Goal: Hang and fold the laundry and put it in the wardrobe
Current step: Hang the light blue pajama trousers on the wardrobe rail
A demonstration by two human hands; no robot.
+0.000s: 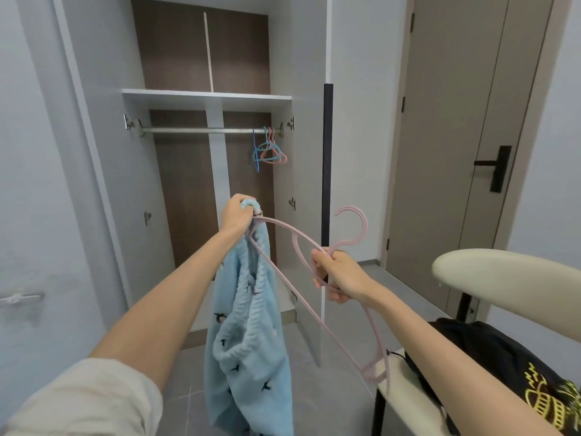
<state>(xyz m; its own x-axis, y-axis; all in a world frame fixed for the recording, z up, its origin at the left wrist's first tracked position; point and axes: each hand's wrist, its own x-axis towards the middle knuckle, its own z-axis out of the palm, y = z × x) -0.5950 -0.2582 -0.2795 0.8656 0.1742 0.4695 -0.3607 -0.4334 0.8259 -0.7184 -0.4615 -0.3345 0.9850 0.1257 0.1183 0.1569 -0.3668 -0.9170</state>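
Note:
A fluffy light-blue garment (248, 335) with small dark bird prints hangs from my left hand (237, 215), which pinches its top edge together with one tip of a pink plastic hanger (289, 234). My right hand (338, 275) grips that hanger just below its hook, and the hanger slants down to the right. Straight ahead, the open wardrobe (207, 96) shows a metal rail (201, 130) under a white shelf. Several blue and pink hangers (268, 151) dangle at the rail's right end.
A cream chair (503, 272) at the lower right carries a black garment (515, 363) with a yellow print. The right wardrobe door, with a long black handle (327, 165), stands open edge-on between the chair and wardrobe. A closed grey room door (471, 136) lies right.

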